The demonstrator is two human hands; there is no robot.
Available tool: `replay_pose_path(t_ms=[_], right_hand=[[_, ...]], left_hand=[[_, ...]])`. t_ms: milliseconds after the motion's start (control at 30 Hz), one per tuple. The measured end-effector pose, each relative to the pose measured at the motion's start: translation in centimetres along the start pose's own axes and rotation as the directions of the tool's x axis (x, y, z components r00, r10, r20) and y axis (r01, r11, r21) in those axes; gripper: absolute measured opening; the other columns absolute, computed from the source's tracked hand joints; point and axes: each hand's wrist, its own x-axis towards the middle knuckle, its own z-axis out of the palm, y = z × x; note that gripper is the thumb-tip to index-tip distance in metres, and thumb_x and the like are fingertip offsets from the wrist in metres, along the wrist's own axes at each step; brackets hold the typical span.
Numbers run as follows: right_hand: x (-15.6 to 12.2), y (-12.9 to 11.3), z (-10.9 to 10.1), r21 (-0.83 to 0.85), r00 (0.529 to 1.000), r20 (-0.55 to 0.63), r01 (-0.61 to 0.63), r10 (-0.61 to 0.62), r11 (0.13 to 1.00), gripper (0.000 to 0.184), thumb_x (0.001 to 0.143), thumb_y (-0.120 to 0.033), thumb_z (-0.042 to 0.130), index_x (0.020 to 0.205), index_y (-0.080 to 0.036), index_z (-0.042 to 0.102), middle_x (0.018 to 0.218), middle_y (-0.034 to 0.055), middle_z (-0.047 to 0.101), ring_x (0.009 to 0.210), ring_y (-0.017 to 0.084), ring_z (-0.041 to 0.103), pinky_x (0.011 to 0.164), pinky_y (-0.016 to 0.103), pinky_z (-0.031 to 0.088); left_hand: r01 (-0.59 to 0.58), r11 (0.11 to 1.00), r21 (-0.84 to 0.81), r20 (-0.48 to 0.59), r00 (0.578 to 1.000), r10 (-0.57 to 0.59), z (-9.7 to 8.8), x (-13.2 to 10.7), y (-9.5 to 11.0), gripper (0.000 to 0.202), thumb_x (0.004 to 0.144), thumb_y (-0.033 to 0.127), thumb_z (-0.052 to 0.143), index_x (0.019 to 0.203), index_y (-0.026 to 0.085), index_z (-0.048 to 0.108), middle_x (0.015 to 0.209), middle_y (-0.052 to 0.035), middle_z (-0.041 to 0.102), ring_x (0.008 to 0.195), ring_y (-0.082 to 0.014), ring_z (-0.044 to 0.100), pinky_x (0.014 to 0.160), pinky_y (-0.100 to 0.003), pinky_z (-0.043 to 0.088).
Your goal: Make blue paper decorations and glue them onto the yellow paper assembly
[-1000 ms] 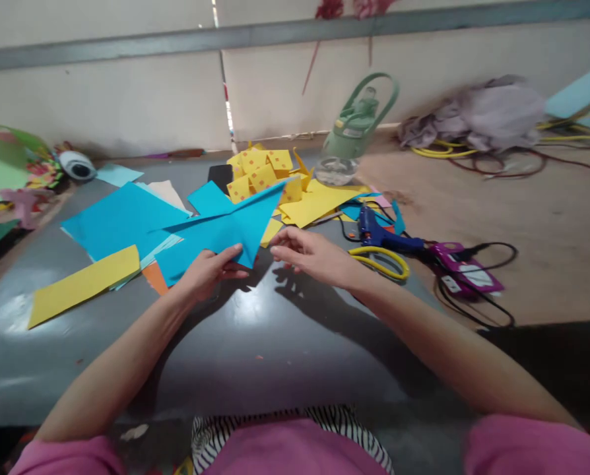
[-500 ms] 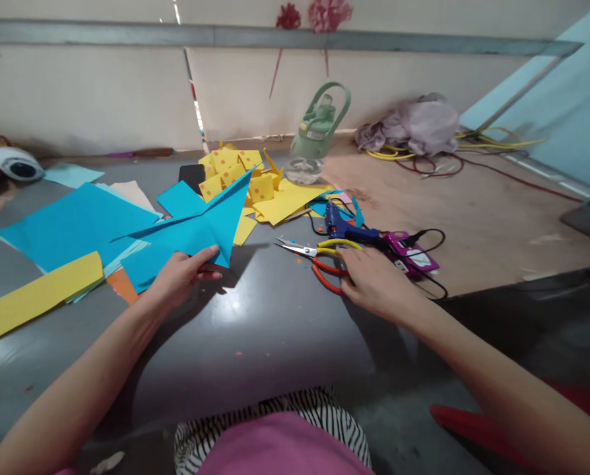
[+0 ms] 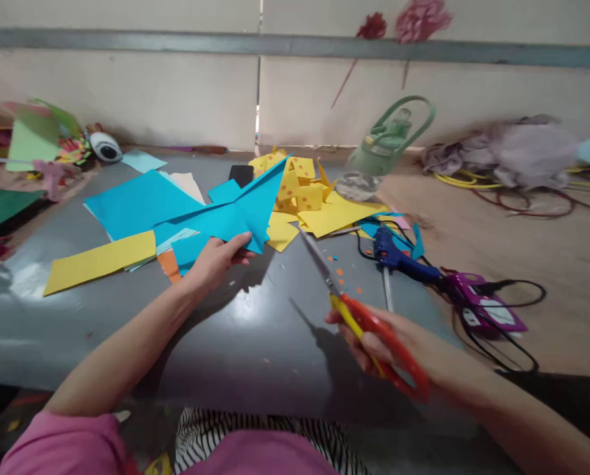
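My left hand point(image 3: 214, 260) pinches the lower edge of a folded blue paper point(image 3: 235, 214), which it holds tilted up above the grey table point(image 3: 245, 330). My right hand point(image 3: 398, 346) grips red and yellow scissors point(image 3: 359, 310) by the handles, lifted over the table. The blades point up and left toward the blue paper, a short way from it.
Flat blue sheets point(image 3: 136, 204) and a yellow strip point(image 3: 99, 262) lie at the left. Yellow dotted scraps point(image 3: 299, 188) are piled at the back, with a black phone point(image 3: 240, 175). A blue glue gun point(image 3: 398, 257), a purple card with cables point(image 3: 483, 310) and a green jug point(image 3: 389, 142) sit to the right.
My right hand went from beside the blue paper to the scissors on the table, took them and lifted them toward me. My left hand kept hold of the blue paper.
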Motion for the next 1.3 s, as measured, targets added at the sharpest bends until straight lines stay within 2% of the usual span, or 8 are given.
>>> replay_pose_path(t_ms=[67,133,333,633,800,1033,1167,1300], right_hand=[[1.1,-0.6,1.5,0.064,0.997,0.079,-0.028,0.023,0.998,0.081,0.071,-0.085,0.061,0.115,-0.017,0.056,0.071,-0.0004,0.055,0.062,0.014,0.054,0.058,0.028,0.047],[2.2,-1.0,2.3,0.055,0.996,0.084,-0.027,0.022,0.998,0.086,0.068,-0.09,0.059,0.113,-0.016,0.054,0.075,0.0006,0.057,0.067,0.015,0.057,0.064,0.029,0.05],[3.8,-1.1,2.5,-0.03,0.996,0.081,0.025,-0.023,0.999,0.088,0.07,-0.094,0.048,0.113,-0.018,0.057,0.077,0.0024,0.057,0.069,0.017,0.059,0.064,0.032,0.053],[4.9,-0.3,2.9,-0.075,0.984,0.131,0.128,-0.118,0.989,0.085,0.077,-0.093,0.04,0.115,-0.019,0.056,0.082,0.006,0.063,0.07,0.019,0.061,0.063,0.032,0.053],[4.9,0.1,2.9,-0.038,0.976,0.142,0.17,-0.163,0.985,0.081,0.079,-0.091,0.04,0.115,-0.02,0.057,0.082,0.0042,0.061,0.066,0.016,0.058,0.062,0.03,0.052],[4.6,-2.0,3.8,-0.023,0.991,0.097,0.09,-0.087,0.996,0.078,0.073,-0.092,0.049,0.103,-0.02,0.059,0.075,0.001,0.057,0.065,0.014,0.057,0.061,0.027,0.05],[4.9,-1.6,3.9,0.043,0.994,0.09,0.064,-0.067,0.997,0.078,0.07,-0.092,0.054,0.101,-0.02,0.059,0.076,-0.0002,0.055,0.062,0.012,0.056,0.057,0.025,0.05],[5.4,-0.7,3.7,0.085,0.993,0.101,0.056,-0.065,0.995,0.081,0.068,-0.091,0.057,0.105,-0.019,0.059,0.076,-0.0008,0.053,0.062,0.012,0.055,0.053,0.023,0.051]], left_hand=[[-0.029,0.999,-0.021,-0.02,0.999,0.028,-0.1,-0.2,0.2,0.035,0.075,0.044,0.077,0.056,0.016,0.069,0.064,-0.0078,0.072,0.057,-0.0127,0.061,0.062,-0.024,0.049],[-0.029,0.998,-0.061,-0.054,0.998,0.026,-0.2,-0.3,0.6,0.034,0.071,0.044,0.08,0.056,0.016,0.069,0.064,-0.0076,0.072,0.058,-0.0138,0.063,0.063,-0.025,0.051],[-0.002,0.986,-0.165,-0.042,0.999,-0.005,-0.4,-0.3,1.3,0.029,0.063,0.042,0.085,0.062,0.017,0.07,0.068,-0.006,0.072,0.061,-0.015,0.066,0.061,-0.026,0.054],[-0.031,1.0,0.005,-0.091,0.995,0.031,-0.8,-0.6,1.3,0.04,0.071,0.055,0.078,0.059,0.018,0.07,0.064,-0.007,0.072,0.062,-0.0169,0.067,0.069,-0.029,0.055],[-0.066,0.996,-0.057,-0.153,0.987,0.057,-0.7,-0.6,1.9,0.032,0.071,0.049,0.079,0.069,0.018,0.073,0.071,-0.0064,0.074,0.063,-0.0166,0.067,0.064,-0.028,0.053],[-0.077,0.996,0.05,-0.109,0.991,0.082,-0.8,-0.8,1.7,0.037,0.071,0.054,0.075,0.063,0.019,0.07,0.071,-0.0064,0.073,0.06,-0.0158,0.062,0.063,-0.028,0.053],[-0.117,0.988,0.098,-0.067,0.99,0.124,-0.9,-1.0,1.8,0.035,0.075,0.049,0.071,0.056,0.02,0.066,0.069,-0.0036,0.071,0.062,-0.0139,0.061,0.065,-0.026,0.051],[-0.075,0.986,0.146,-0.086,0.992,0.088,-0.8,-1.4,2.4,0.031,0.076,0.044,0.069,0.057,0.02,0.066,0.067,-0.0032,0.068,0.058,-0.0129,0.058,0.064,-0.026,0.051]])
